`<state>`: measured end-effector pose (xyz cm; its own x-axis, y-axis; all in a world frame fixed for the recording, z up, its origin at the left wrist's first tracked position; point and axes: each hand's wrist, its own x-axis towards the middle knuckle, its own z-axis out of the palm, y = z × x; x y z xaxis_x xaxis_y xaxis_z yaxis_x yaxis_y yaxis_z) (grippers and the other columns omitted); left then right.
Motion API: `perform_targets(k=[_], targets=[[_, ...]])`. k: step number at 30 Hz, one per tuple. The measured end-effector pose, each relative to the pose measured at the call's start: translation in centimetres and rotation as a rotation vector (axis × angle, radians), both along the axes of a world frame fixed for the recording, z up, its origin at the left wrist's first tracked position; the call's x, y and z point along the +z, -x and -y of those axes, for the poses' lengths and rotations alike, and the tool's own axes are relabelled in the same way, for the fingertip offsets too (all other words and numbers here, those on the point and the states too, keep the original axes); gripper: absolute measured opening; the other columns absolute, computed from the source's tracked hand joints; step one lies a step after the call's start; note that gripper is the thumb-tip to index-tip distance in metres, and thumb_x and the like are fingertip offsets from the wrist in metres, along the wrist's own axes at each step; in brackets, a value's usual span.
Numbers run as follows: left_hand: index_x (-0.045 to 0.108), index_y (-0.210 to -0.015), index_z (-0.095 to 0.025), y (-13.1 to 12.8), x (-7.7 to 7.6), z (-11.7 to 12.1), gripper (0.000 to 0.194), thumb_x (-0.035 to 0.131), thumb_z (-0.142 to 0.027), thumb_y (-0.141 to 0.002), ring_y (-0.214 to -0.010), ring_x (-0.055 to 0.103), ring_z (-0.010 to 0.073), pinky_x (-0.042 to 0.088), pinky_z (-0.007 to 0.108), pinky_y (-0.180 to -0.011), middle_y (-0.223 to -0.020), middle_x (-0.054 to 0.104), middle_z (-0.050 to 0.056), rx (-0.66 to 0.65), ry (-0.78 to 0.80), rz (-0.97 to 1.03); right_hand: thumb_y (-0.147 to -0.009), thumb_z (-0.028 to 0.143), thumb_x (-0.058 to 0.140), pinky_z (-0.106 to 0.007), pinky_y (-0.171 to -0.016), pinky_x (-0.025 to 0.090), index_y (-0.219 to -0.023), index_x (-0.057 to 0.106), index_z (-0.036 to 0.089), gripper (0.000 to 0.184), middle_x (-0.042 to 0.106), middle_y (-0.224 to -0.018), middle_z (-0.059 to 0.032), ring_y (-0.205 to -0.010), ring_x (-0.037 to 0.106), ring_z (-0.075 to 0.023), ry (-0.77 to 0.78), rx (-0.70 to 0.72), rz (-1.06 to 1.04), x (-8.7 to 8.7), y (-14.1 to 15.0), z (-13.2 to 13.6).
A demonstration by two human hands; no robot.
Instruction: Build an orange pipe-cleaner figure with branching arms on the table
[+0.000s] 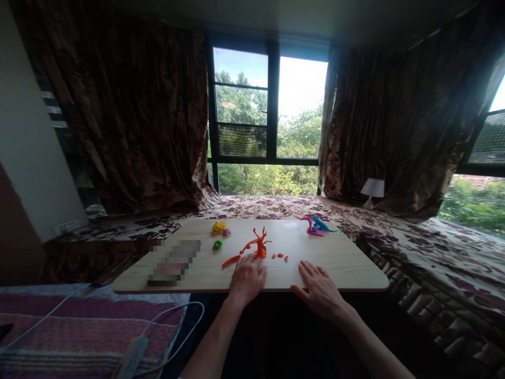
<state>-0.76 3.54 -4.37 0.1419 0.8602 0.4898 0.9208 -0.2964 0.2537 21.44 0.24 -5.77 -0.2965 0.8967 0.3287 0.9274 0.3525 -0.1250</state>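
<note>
An orange modelling-clay figure [260,246] with thin branching arms stands upright near the middle of the wooden tabletop [343,263]. My left hand [248,276] lies palm down just in front of it, fingers stretched out at its base; what is under the fingertips is hidden. A smooth orange clay roll [231,261] points out to the left of that hand. Several small orange clay bits [280,256] lie right of the figure. My right hand [317,284] rests flat at the table's front edge, fingers spread and holding nothing.
Yellow clay [218,226], a pink lump [226,231] and a green lump [218,244] sit back left. Pink clay [313,227] and a blue clay figure [321,225] are back right. A blurred flat rectangular object [173,263] lies left. A small lamp [372,189] stands beyond.
</note>
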Motion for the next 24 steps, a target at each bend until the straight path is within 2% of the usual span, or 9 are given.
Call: perform_targets(k=[4, 9, 13, 17, 20, 24], targets=[[0.056, -0.112, -0.018, 0.2, -0.3, -0.2, 0.037, 0.039, -0.031, -0.081, -0.116, 0.041, 0.0202, 0.024, 0.033, -0.103, -0.119, 0.055, 0.007, -0.023, -0.038, -0.014, -0.078, 0.061, 0.035, -0.044, -0.104, 0.016, -0.133, 0.033, 0.01, 0.075, 0.031, -0.137, -0.0151, -0.127, 0.026, -0.0274, -0.03, -0.074, 0.017, -0.7, -1.1, 0.7], [0.054, -0.114, -0.018, 0.1, -0.3, -0.2, 0.039, 0.04, -0.031, -0.081, -0.115, 0.042, 0.0207, 0.023, 0.033, -0.103, -0.12, 0.053, 0.007, -0.007, -0.036, -0.016, -0.074, 0.058, 0.045, -0.041, -0.105, 0.014, -0.135, 0.028, 0.012, 0.078, 0.025, -0.14, -0.0121, -0.129, 0.021, -0.0262, -0.067, 0.02, 0.013, -1.5, -0.4, 2.9], [0.055, -0.113, -0.02, -0.1, 0.0, -0.1, 0.037, 0.039, -0.03, -0.081, -0.116, 0.042, 0.0198, 0.023, 0.033, -0.103, -0.122, 0.053, 0.005, -0.003, 0.002, -0.012, -0.067, 0.051, 0.056, -0.04, -0.106, 0.014, -0.135, 0.028, 0.014, 0.082, 0.024, -0.141, -0.0116, -0.129, 0.02, -0.026, -0.012, 0.081, 0.011, -0.8, 0.4, 1.5], [0.056, -0.111, -0.02, 0.0, 0.1, 0.0, 0.036, 0.038, -0.029, -0.082, -0.116, 0.042, 0.0193, 0.022, 0.032, -0.103, -0.122, 0.053, 0.005, -0.029, 0.004, -0.003, -0.062, 0.036, 0.06, -0.043, -0.104, 0.016, -0.134, 0.03, 0.013, 0.081, 0.025, -0.14, -0.0133, -0.128, 0.022, -0.0272, 0.009, -0.015, 0.041, -0.7, -0.9, 0.0], [0.055, -0.112, -0.02, 0.1, 0.0, 0.0, 0.036, 0.039, -0.03, -0.082, -0.117, 0.041, 0.0188, 0.023, 0.032, -0.103, -0.122, 0.052, 0.005, -0.029, -0.007, -0.001, -0.061, 0.026, 0.058, -0.04, -0.105, 0.016, -0.134, 0.029, 0.011, 0.08, 0.024, -0.141, -0.0127, -0.129, 0.02, -0.0253, -0.026, -0.023, 0.058, -1.4, -1.7, 1.0], [0.055, -0.112, -0.018, 0.1, -0.2, 0.0, 0.037, 0.039, -0.03, -0.081, -0.117, 0.041, 0.019, 0.024, 0.032, -0.102, -0.122, 0.053, 0.006, -0.031, -0.024, -0.008, -0.06, 0.024, 0.056, -0.038, -0.106, 0.013, -0.136, 0.024, 0.012, 0.083, 0.016, -0.143, -0.0099, -0.131, 0.014, -0.0235, -0.043, 0.028, 0.044, -2.2, -0.8, 3.0]])
